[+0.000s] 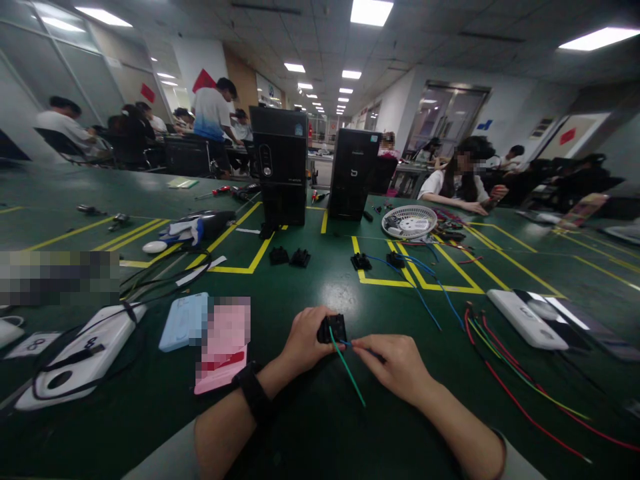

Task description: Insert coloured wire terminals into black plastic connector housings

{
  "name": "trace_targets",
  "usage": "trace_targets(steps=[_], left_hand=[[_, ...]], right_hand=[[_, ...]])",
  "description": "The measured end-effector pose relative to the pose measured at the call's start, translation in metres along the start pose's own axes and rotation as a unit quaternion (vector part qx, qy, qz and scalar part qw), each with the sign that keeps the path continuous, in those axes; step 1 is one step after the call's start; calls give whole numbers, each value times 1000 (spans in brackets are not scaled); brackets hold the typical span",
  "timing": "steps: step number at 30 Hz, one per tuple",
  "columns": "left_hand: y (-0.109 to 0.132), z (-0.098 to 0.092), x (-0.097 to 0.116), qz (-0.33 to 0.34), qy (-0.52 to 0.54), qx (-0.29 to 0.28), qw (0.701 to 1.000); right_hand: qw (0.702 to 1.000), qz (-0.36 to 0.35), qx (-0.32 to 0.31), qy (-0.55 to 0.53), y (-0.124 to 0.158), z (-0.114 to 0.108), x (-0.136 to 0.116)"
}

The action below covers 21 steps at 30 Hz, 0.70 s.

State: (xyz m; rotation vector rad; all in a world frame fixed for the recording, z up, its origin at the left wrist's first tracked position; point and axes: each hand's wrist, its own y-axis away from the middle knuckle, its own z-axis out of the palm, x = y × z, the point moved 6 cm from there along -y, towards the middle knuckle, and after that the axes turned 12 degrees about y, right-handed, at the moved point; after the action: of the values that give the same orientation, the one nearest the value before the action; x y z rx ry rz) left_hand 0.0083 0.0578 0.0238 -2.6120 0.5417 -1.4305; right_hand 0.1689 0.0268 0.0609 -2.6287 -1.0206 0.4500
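My left hand (303,343) is closed around a small black connector block (334,328), held just above the green table (320,427). A black band sits on that wrist. My right hand (397,367) pinches a thin wire at the block's right side. A green wire (347,370) runs down from the block between my hands, and a short blue wire end shows beside it. Both hands are near the table's front edge, in the middle of the view.
Loose red, green and yellow wires (515,377) lie to the right beside a white power bank (527,319). Blue wires (425,283) join black blocks farther back. Two black computer towers (280,163), a white fan grille (409,222), phones and cables at left. People sit at far tables.
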Motion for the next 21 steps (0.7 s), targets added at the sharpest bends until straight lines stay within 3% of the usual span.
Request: trace_targets(steps=[6,15,21], left_hand=[[-1,1,-1,3,-3,7,1000],[-1,-1,1,7,0,1,1000],[-1,0,0,13,0,4,1000]], right_hand=[[998,-55,6,-11,4,9,-15],[997,-57,40,21,2,-6,-7],[998,-56,32,5,2,0,-12]])
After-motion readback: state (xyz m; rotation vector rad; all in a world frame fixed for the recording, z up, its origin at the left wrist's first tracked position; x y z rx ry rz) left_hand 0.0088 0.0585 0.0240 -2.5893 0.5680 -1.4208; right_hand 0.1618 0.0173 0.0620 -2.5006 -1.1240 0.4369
